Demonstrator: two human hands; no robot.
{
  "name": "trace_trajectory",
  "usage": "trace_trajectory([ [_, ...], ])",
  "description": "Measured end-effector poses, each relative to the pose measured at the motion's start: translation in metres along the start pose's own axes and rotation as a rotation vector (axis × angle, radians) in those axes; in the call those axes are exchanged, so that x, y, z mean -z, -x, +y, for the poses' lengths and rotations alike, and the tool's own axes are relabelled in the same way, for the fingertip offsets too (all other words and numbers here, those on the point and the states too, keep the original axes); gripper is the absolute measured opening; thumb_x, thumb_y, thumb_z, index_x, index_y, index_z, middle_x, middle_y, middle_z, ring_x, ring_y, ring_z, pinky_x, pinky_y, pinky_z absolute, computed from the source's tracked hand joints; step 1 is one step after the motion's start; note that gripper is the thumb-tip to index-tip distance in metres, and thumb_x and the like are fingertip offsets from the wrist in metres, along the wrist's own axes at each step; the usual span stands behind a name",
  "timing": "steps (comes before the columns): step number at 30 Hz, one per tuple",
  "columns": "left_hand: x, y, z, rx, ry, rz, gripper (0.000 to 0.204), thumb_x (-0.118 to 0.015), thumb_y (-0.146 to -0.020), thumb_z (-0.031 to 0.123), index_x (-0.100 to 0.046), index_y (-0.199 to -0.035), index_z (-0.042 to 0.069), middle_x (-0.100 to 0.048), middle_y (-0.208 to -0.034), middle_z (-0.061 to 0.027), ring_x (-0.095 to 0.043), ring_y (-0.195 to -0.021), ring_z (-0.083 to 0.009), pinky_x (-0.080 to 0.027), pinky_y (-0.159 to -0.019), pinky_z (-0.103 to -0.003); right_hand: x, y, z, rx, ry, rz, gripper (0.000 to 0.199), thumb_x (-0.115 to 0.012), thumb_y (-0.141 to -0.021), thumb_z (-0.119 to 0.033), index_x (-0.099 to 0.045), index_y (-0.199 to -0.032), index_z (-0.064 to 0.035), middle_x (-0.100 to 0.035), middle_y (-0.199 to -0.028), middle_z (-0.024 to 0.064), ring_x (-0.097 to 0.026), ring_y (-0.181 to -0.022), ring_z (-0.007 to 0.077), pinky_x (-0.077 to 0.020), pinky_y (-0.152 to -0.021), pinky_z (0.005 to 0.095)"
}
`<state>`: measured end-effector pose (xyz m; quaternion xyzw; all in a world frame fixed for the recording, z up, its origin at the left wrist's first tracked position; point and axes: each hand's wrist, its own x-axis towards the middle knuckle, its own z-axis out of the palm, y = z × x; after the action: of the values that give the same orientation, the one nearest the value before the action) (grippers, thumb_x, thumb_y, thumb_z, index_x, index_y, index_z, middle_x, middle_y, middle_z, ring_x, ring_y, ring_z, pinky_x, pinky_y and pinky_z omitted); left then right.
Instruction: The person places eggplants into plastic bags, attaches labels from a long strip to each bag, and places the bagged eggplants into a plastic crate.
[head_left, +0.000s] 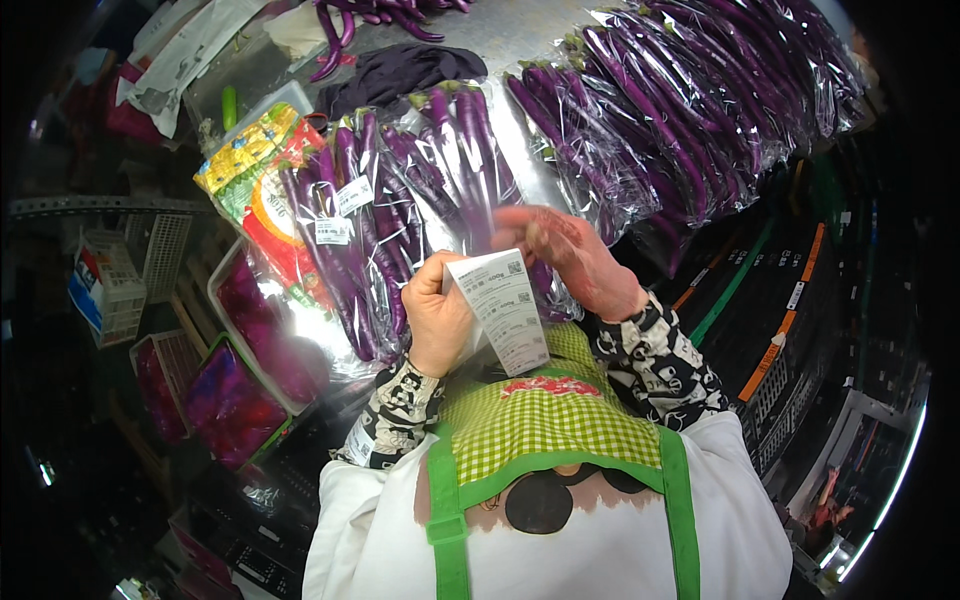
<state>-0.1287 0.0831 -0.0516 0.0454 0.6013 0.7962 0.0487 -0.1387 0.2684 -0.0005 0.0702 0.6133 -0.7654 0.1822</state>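
A strip of white printed labels (500, 315) hangs from my left hand (437, 313), its upper end pinched between thumb and fingers. Just above the strip, my right hand (575, 260) is raised, its fingertips smeared by motion; whether they hold anything does not show. Beyond both hands, clear bags of long purple eggplants (345, 260) lie side by side on the metal table (520, 30). Two of the bags at the left carry a small white label (353, 195). A larger heap of bagged eggplants (690, 110) covers the table's far right.
Loose eggplants (385, 12) and a dark cloth (410, 75) lie at the back. A red, green and yellow printed bag (260, 190) is left of the bagged eggplants. Black crates with orange strips (785, 330) stand at the right; a green-rimmed crate (237, 405) sits low at the left.
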Motion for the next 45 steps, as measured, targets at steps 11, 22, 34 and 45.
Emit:
trace_trajectory([
  [11, -0.006, -0.006, -0.011, 0.099, -0.047, -0.046, 0.015, -0.069, -0.092, 0.009, -0.063, -0.081, 0.001, -0.064, -0.077, 0.0026, -0.055, -0.071, -0.0019, -0.046, -0.062, -0.02, -0.005, 0.01, 0.0, 0.223, 0.247, 0.006, 0.021, -0.071, -0.092, -0.014, -0.067, -0.106, 0.0001, -0.065, -0.092, 0.0011, -0.057, -0.081, 0.0053, -0.0477, -0.071, 0.021],
  [22, 0.025, 0.008, -0.034, 0.296, -0.297, -0.25, 0.018, -0.059, -0.085, 0.004, -0.073, -0.096, -0.001, -0.073, -0.087, -0.0073, -0.067, -0.077, -0.0124, -0.054, -0.071, -0.027, 0.086, -0.068, -0.02, 0.128, 0.198, 0.204, 0.023, -0.068, -0.095, -0.027, -0.063, -0.098, -0.0051, -0.058, -0.082, -0.0029, -0.05, -0.066, 0.0025, -0.0423, -0.056, 0.0175],
  [34, 0.002, 0.003, -0.008, -0.3, -0.643, -0.428, 0.01, -0.073, -0.071, 0.003, -0.071, -0.079, 0.008, -0.069, -0.07, -0.0039, -0.06, -0.058, -0.0198, -0.044, -0.06, -0.032, 0.076, -0.149, 0.053, -0.011, 1.285, 0.636, 0.093, -0.077, -0.075, -0.055, -0.036, -0.134, 0.0043, -0.051, -0.128, 0.0252, -0.053, -0.12, 0.0382, -0.0446, -0.099, 0.0439],
  [45, -0.02, -0.001, -0.007, -0.272, -0.424, -0.546, 0.013, -0.072, -0.07, 0.0, -0.065, -0.081, 0.003, -0.07, -0.085, -0.0097, -0.068, -0.075, -0.0249, -0.052, -0.066, -0.034, 0.108, -0.159, 0.058, -0.283, 0.594, 0.237, 0.076, -0.08, -0.074, -0.055, -0.063, -0.096, 0.016, -0.067, -0.086, 0.0209, -0.065, -0.079, 0.0211, -0.0516, -0.07, 0.0356],
])
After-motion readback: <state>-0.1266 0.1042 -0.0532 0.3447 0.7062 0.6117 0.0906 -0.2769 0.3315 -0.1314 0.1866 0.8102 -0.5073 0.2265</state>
